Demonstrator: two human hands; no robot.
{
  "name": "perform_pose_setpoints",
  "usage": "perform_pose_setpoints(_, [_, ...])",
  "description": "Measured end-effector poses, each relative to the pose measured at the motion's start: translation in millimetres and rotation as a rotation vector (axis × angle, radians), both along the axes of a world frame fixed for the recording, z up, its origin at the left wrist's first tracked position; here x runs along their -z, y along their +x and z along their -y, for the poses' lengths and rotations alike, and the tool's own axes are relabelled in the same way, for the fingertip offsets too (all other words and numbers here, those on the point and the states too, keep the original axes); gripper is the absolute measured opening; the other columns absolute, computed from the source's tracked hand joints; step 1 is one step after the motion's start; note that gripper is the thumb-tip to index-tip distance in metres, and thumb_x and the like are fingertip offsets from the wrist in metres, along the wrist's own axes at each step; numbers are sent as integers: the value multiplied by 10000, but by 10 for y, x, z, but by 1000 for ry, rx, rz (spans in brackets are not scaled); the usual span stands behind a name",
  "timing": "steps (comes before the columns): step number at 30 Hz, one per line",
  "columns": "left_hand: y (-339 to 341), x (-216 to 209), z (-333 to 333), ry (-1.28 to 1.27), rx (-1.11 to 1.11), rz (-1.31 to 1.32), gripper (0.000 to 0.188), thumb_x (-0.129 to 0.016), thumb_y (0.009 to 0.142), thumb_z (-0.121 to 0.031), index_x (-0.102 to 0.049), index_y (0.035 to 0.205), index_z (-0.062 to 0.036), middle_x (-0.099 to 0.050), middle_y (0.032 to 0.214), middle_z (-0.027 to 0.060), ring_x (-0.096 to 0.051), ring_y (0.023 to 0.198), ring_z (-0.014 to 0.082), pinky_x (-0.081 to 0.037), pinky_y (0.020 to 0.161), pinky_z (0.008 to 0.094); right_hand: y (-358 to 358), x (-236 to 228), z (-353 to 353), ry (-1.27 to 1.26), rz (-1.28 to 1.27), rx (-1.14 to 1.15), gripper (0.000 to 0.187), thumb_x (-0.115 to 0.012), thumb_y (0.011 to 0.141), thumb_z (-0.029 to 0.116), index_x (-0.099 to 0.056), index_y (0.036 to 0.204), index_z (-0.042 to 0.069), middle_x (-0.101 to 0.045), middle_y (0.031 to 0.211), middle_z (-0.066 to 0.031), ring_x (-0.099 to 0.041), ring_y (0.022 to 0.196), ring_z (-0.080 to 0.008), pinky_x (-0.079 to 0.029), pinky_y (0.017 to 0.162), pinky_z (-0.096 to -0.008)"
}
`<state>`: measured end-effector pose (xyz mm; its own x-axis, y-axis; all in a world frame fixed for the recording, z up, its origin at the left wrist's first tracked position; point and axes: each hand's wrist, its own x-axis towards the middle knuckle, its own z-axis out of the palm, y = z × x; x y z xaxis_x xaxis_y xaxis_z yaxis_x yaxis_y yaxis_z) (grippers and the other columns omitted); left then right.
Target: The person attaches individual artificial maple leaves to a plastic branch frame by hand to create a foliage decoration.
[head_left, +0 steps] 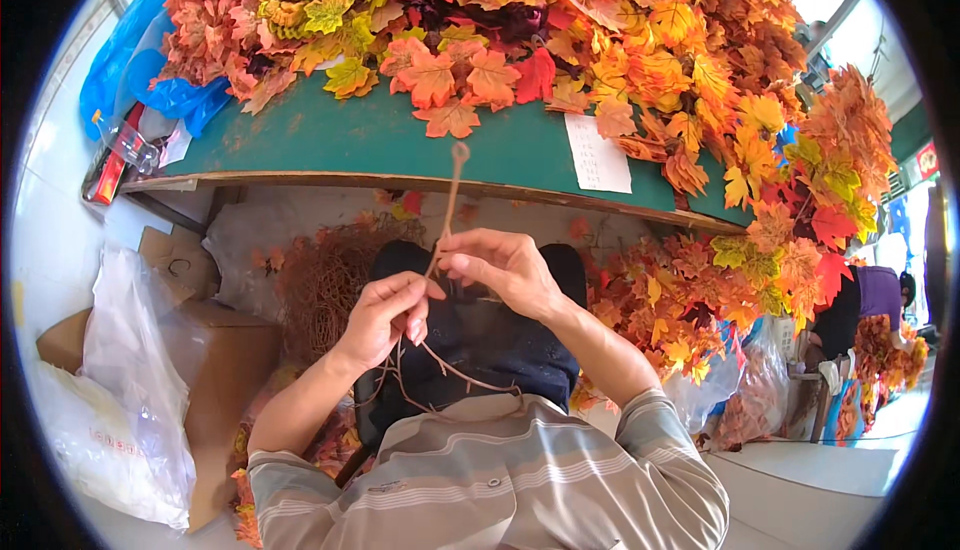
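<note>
A thin brown artificial vine stem (453, 190) with a small loop at its top end stands up between my hands, above my lap. My left hand (387, 316) is closed around its lower part, fingers curled together. Higher up, my right hand (497, 268) pinches the same stem between thumb and fingers. Below my left hand the stem's twiggy lower end (455, 375) curves across my lap and shirt. Past the loop, on the green table (350, 145), lie orange artificial maple leaves (450, 80).
Heaps of artificial leaves (640, 40) cover the table's far side; more (680, 300) pile up below at right. A tangle of brown stems (325, 280) lies under the table. A paper slip (598, 155) is near the edge. Left stands a cardboard box (235, 380). Another person (870, 300) works far right.
</note>
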<state>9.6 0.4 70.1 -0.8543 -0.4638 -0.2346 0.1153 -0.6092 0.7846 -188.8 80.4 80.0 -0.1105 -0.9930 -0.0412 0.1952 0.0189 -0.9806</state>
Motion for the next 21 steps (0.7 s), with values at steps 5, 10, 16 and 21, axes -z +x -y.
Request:
perform_pose_setpoints(5, [-14, -3, -64, -359, 48, 170, 272, -483, 976, -190, -633, 938, 34, -539, 592, 22, -495, 493, 91, -419, 491, 226, -23, -2, -6, -48, 52, -38, 178, -642, 891, 102, -677, 1009, -27, -679, 963, -108, -625, 834, -126, -509, 738, -262])
perform_pose_setpoints(10, [-1, 35, -51, -473, 76, 263, 231, -507, 965, -152, -660, 939, 19, -574, 621, 26, -528, 525, 78, -437, 496, 207, -16, -97, -59, -96, -201, -13, 105, -658, 858, 49, -690, 933, -17, -670, 969, -98, -632, 831, -129, -505, 758, -267])
perform_pose_setpoints(16, [-34, -7, -42, -596, -53, 280, 213, -525, 949, -144, -673, 922, 7, -586, 600, 26, -534, 499, 66, -430, 459, 204, -65, -45, -116, -91, -58, -45, 178, -666, 849, 56, -658, 1012, -15, -673, 975, -92, -642, 828, -124, -513, 757, -256])
perform_pose_setpoints(21, [-59, -112, -146, -712, -80, 290, 188, -540, 935, -123, -679, 917, 2, -606, 598, 27, -549, 499, 55, -442, 458, 201, -36, -44, -121, 3, 5, 1, 168, -656, 870, 94, -665, 996, -15, -690, 857, -66, -637, 735, -102, -519, 668, -231])
